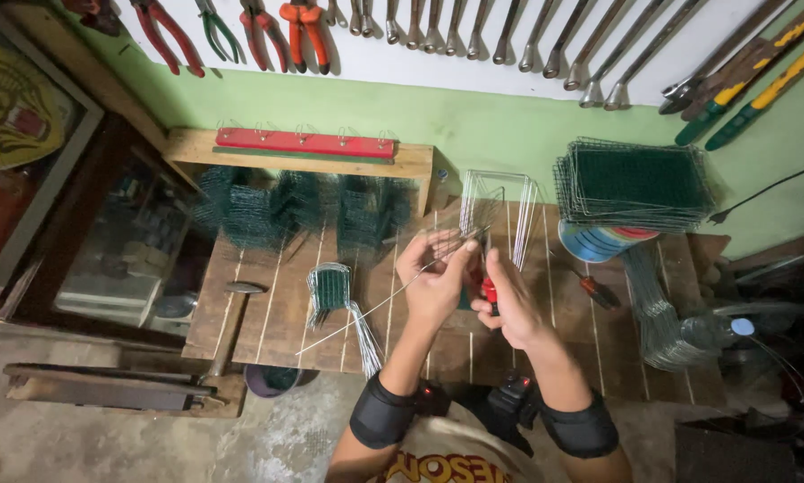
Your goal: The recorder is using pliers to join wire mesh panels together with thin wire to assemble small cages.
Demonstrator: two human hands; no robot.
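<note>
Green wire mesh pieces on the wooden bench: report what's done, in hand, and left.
Done: folded green mesh pieces stand along the back of the slatted wooden bench. In hand: the left hand pinches a thin straight steel wire, the right hand grips red-handled pliers. Left: a stack of flat green mesh panels and loose wire bundle.

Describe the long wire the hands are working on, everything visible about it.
The wire is thin, bare, silvery metal, mostly straight. It slants from low on the left, above the wooden bench, up to the right. The left hand pinches its upper end between the fingertips; the right hand brings red-handled pliers against that end. Its lower tip looks free, near a small green mesh piece. Whether the end is bent cannot be told.
</note>
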